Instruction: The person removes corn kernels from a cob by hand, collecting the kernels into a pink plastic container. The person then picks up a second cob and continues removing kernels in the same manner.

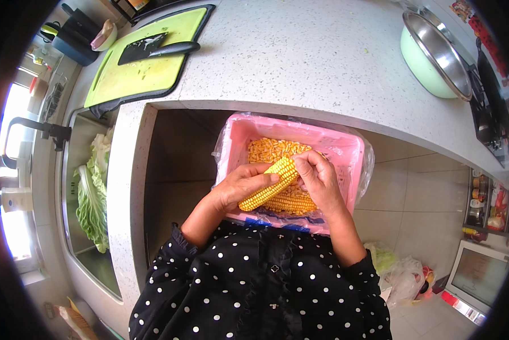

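Note:
My left hand is closed around a yellow corn cob, its thumb lying on the kernels. The cob slants up to the right, above a pink plastic basket. At its upper end, the bent fingers of my right hand touch the kernels; whether they pinch any is hidden. Loose corn kernels cover part of the basket's bottom, and another corn cob lies among them below the held one. Clear plastic film sticks out around the basket.
Beyond the basket runs a speckled countertop. It bears a green cutting board with a cleaver, a knife block and a steel-lined bowl. Leafy cabbage lies in the sink at left. Plastic bags sit on the floor at right.

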Action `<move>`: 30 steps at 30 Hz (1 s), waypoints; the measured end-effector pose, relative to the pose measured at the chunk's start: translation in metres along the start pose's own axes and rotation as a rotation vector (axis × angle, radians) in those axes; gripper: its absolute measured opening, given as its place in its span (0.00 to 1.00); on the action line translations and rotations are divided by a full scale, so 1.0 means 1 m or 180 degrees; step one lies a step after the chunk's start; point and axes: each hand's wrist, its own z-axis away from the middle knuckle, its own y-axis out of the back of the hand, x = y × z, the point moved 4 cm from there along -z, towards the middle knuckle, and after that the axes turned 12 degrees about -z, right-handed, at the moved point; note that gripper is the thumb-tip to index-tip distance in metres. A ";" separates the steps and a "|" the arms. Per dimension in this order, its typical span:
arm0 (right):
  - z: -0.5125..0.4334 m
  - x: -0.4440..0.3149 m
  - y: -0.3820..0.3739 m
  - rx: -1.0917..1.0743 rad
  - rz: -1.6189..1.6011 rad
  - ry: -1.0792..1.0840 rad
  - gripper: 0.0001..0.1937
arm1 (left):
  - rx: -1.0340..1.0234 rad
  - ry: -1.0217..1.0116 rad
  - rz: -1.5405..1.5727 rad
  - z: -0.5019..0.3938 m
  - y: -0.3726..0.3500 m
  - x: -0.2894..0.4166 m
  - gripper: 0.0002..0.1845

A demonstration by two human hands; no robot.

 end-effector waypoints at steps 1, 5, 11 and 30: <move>0.000 0.001 0.000 -0.0003 -0.0043 -0.0044 0.15 | -0.0004 -0.0006 -0.0024 0.000 0.000 0.000 0.26; 0.000 0.000 -0.001 0.0012 -0.0084 -0.0092 0.15 | 0.0017 -0.0035 -0.0100 -0.001 0.000 -0.001 0.25; 0.000 0.004 0.001 0.0096 -0.0198 -0.0301 0.16 | 0.0007 -0.0020 -0.0188 -0.002 0.001 -0.002 0.24; 0.002 0.009 0.002 -0.0066 -0.0137 -0.0380 0.17 | 0.0134 -0.0070 -0.0615 -0.003 0.001 -0.002 0.23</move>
